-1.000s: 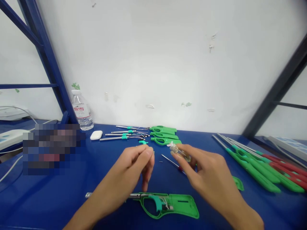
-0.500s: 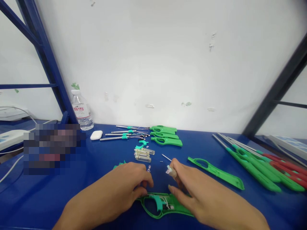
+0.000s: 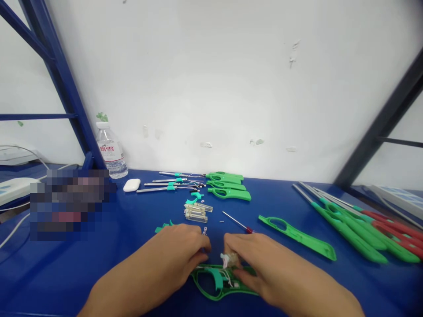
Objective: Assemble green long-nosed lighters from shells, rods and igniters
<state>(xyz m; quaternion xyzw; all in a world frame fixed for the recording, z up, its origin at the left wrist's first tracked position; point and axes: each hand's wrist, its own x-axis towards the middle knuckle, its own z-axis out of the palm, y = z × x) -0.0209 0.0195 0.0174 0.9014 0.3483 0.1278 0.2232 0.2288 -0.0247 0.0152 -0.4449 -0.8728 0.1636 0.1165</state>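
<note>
Below my hands lies a green lighter half-shell (image 3: pixel 207 294), holding a teal trigger (image 3: pixel 217 278) and thin white wires. My left hand (image 3: pixel 172 255) is closed at the shell's left end, its fingers pinching the edge around the metal rod. Between the thumb and fingers of my right hand (image 3: pixel 264 262) is a small clear fuel tank (image 3: pixel 233 259) with a whitish valve end, held just above the shell's middle. My right fingertips partly cover the shell's right side. Behind that hand lies a screwdriver (image 3: pixel 235 220) with a red handle, partly hidden.
Several clear fuel tanks (image 3: pixel 197 217) and teal triggers (image 3: pixel 194 199) lie ahead. Farther back are metal rods (image 3: pixel 155 189) and green shells (image 3: pixel 229 194). An empty half-shell (image 3: pixel 299 236) and finished-looking lighters (image 3: pixel 350 235) lie right. A water bottle (image 3: pixel 114 158) and white case (image 3: pixel 132 185) stand left.
My right hand has moved down and slightly left, bringing the fuel tank over the shell. The screwdriver's red handle now shows. My left hand has stayed nearly still.
</note>
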